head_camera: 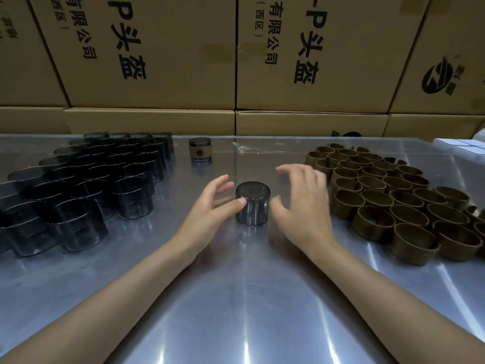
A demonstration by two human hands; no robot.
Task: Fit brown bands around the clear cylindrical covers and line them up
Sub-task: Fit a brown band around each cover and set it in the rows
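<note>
Our left hand [210, 206] touches the cover [252, 203] with its thumb, fingers spread; our right hand [301, 203] hovers beside it, fingers spread.

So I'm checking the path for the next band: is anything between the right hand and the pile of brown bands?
Nothing visible. The right hand hovers open beside the lone clear cover, and only bare table lies between it and the nearest brown bands.
</note>
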